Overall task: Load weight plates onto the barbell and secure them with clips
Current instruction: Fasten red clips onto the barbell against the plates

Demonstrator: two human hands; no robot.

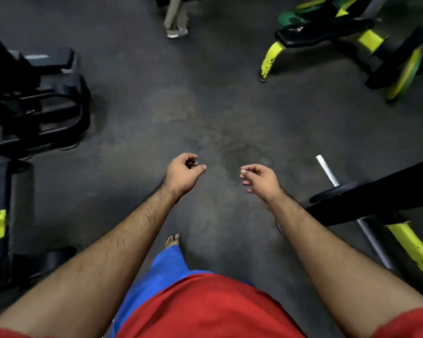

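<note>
Head view: empty curled hands, left (182, 173), right (260, 179), beside chrome barbell (326, 170).

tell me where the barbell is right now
In the head view the barbell lies at the right edge, just beyond the right hand. Its bare silver end points up-left, a black plate already sits on the sleeve, and a black bench pad crosses over it.

A red shirt (205, 308) tops blue trousers (166, 269) over a mottled dark grey floor (205, 106), while a silver barbell (326, 169) carries a black plate (332, 192) beside a yellow-and-black frame (410, 247), and a black-padded bench (322, 32) stands on yellow legs.
</note>
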